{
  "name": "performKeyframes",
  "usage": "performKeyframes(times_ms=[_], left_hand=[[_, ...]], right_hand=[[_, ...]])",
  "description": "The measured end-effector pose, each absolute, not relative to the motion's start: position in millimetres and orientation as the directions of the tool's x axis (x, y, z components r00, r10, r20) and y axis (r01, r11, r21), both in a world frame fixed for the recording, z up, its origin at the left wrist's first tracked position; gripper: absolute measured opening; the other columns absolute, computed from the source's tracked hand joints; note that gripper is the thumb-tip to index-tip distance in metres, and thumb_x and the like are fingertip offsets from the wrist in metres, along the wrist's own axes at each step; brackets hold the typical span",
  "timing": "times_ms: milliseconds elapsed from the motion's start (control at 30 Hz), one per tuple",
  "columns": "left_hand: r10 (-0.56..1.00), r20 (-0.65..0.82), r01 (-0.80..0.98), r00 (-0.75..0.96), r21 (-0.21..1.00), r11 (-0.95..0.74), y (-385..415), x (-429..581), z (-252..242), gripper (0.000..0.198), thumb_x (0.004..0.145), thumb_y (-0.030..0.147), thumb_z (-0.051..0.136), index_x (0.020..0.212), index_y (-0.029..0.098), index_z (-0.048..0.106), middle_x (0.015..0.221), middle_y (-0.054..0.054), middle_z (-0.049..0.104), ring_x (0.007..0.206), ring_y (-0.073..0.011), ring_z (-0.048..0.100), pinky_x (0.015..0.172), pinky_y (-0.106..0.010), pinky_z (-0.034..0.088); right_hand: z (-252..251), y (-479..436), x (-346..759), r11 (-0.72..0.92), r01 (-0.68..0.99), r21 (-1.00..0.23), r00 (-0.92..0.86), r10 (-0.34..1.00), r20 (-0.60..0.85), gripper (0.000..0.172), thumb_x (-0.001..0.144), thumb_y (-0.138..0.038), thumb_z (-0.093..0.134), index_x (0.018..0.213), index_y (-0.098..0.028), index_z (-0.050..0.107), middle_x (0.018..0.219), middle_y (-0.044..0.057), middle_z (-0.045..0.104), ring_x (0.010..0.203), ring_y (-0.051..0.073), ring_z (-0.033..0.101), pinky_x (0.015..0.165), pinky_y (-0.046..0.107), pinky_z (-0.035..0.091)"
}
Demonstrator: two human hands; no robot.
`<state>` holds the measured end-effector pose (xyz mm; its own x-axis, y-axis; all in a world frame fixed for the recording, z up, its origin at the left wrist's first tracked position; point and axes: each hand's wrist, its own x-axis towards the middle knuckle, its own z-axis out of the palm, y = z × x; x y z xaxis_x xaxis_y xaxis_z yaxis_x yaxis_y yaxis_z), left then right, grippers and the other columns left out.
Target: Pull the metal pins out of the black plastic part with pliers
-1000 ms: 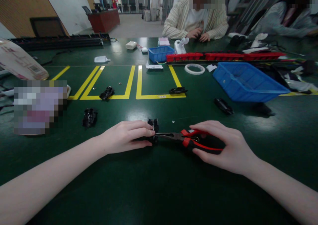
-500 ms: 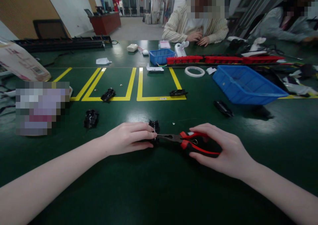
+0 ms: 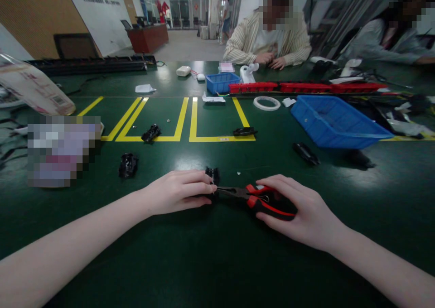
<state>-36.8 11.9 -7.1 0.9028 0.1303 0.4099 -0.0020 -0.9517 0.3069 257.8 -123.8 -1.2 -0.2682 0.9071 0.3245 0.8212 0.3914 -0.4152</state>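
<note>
My right hand [image 3: 295,208] is wrapped round the red and black handles of long-nose pliers [image 3: 253,195]. Their jaws point left and reach a small black plastic part [image 3: 212,174] on the green table. With its fingers closed, my left hand [image 3: 181,190] grips that part from the left, covering much of it. The plier tips meet my left fingertips, so what lies between the jaws is hidden. A similar black part [image 3: 128,165] lies to the left of my left hand.
More black parts [image 3: 151,133] lie on the table [image 3: 217,262], one by the large blue bin [image 3: 343,122]. A white tape roll [image 3: 267,103], a small blue bin [image 3: 222,82] and a long red strip [image 3: 306,88] sit farther back. A person [image 3: 268,40] sits opposite.
The view has tilted slightly upward, so the scene sits a little lower. My right hand and the plier handles have shifted slightly left. Both hands keep their hold.
</note>
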Motion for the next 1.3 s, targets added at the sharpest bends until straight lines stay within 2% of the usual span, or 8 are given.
performKeyframes(times_ms=[133,267,367,500,633,933,1200,1300], left_hand=[[0.129,0.42,-0.004,0.899,0.301,-0.954,12.0,-36.3,-7.8,0.023,0.099,0.023,0.058,0.119,0.013,0.063,0.117,-0.013,0.069,0.105,-0.022,0.07,0.089,-0.037,0.062],[0.105,0.448,-0.027,0.888,0.278,-0.96,12.1,-35.8,-7.8,0.024,0.099,0.022,0.056,0.121,0.013,0.063,0.117,-0.013,0.07,0.105,-0.021,0.071,0.09,-0.035,0.063],[0.066,0.486,-0.056,0.871,0.232,-0.971,12.5,-35.5,-7.2,0.022,0.1,0.017,0.054,0.119,0.012,0.064,0.115,-0.012,0.073,0.104,-0.02,0.072,0.088,-0.032,0.064],[0.004,0.536,-0.095,0.844,0.157,-0.983,13.2,-35.9,-6.6,0.02,0.099,0.012,0.055,0.116,0.01,0.064,0.111,-0.013,0.075,0.104,-0.0202,0.073,0.086,-0.03,0.064],[-0.02,0.536,-0.111,0.844,0.138,-0.984,12.9,-35.9,-5.3,0.016,0.099,0.013,0.054,0.109,0.011,0.066,0.107,-0.01,0.076,0.102,-0.0193,0.073,0.088,-0.031,0.064],[0.058,0.393,-0.006,0.918,0.161,-0.987,9.8,-33.0,-2.1,0.018,0.098,0.02,0.057,0.111,0.015,0.067,0.109,-0.01,0.072,0.098,-0.0212,0.071,0.084,-0.035,0.062],[0.142,0.398,0.022,0.906,0.291,-0.957,8.1,-32.9,-3.4,0.017,0.1,0.021,0.052,0.113,0.015,0.061,0.112,-0.01,0.071,0.099,-0.0186,0.071,0.087,-0.033,0.061],[0.146,0.417,0.02,0.897,0.291,-0.956,8.3,-33.4,-5.6,0.017,0.101,0.02,0.052,0.114,0.015,0.061,0.112,-0.01,0.072,0.1,-0.0181,0.071,0.089,-0.033,0.061]], right_hand=[[-3.1,-123.6,258.9,0.423,0.84,-0.34,-0.296,0.882,0.367,0.043,0.085,-0.043,0.067,0.121,-0.022,0.058,0.111,0.009,0.071,0.095,0.024,0.069,0.076,0.037,0.057],[1.2,-122.4,256.7,0.466,0.86,-0.208,-0.372,0.852,0.368,0.039,0.085,-0.044,0.065,0.113,-0.018,0.059,0.101,0.011,0.073,0.081,0.022,0.068,0.07,0.037,0.052],[3.7,-122.7,254.9,0.46,0.873,-0.162,-0.39,0.857,0.336,0.038,0.084,-0.044,0.064,0.11,-0.017,0.06,0.095,0.01,0.073,0.072,0.02,0.066,0.065,0.034,0.048],[2.6,-124.4,254.8,0.455,0.875,-0.164,-0.386,0.861,0.332,0.039,0.085,-0.044,0.062,0.113,-0.018,0.058,0.092,0.008,0.072,0.068,0.019,0.064,0.064,0.033,0.046],[1.8,-124.8,256.4,0.44,0.877,-0.194,-0.371,0.876,0.31,0.04,0.084,-0.044,0.062,0.114,-0.019,0.058,0.093,0.008,0.072,0.067,0.019,0.063,0.064,0.034,0.047],[4.4,-125.0,257.2,0.427,0.882,-0.198,-0.359,0.882,0.305,0.038,0.084,-0.045,0.062,0.112,-0.02,0.059,0.093,0.007,0.072,0.067,0.019,0.065,0.063,0.034,0.048],[4.0,-126.3,256.4,0.397,0.893,-0.212,-0.331,0.898,0.29,0.037,0.083,-0.046,0.062,0.111,-0.021,0.06,0.093,0.007,0.072,0.068,0.019,0.065,0.064,0.034,0.048],[3.4,-126.6,256.2,0.401,0.89,-0.216,-0.336,0.899,0.281,0.037,0.084,-0.046,0.062,0.111,-0.021,0.059,0.093,0.007,0.072,0.069,0.019,0.065,0.064,0.034,0.048]])
